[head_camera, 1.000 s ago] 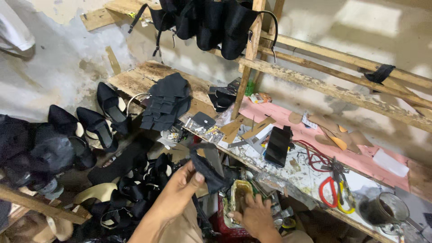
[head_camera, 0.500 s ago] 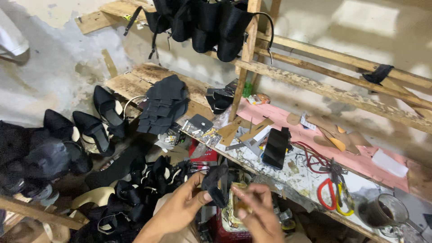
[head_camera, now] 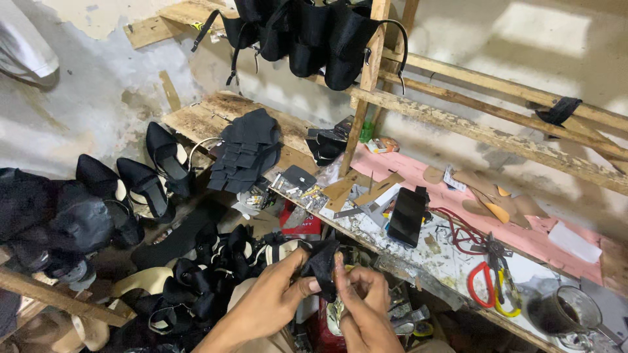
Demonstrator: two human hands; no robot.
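At nine o'clock a heap of black bags (head_camera: 46, 216) sits low against the wall, with black pointed shoes (head_camera: 140, 186) lined up just to its right. Around seven o'clock, loose black straps and pale soles (head_camera: 196, 281) lie piled on the floor.

At six o'clock the left hand (head_camera: 271, 304) comes up from the bottom edge, thumb and fingers pinching a small black piece of material (head_camera: 324, 261). The right hand (head_camera: 363, 307) is just beside it, its fingertips pressed against the same piece from the other side, so both hands grip it between them, low in the centre, in front of the workbench (head_camera: 451, 261).

At eleven o'clock a stack of black cut pieces (head_camera: 245, 153) rests on a wooden shelf (head_camera: 196, 117). At twelve o'clock black shoe uppers (head_camera: 307, 33) hang from a wooden rail.

Right of centre a black phone (head_camera: 407, 216) lies on the workbench. Towards four o'clock lie red-handled scissors (head_camera: 484, 284), and beyond them a dark mug (head_camera: 566, 310). At two o'clock tan cut-outs (head_camera: 497, 199) rest on a pink sheet (head_camera: 556, 238).
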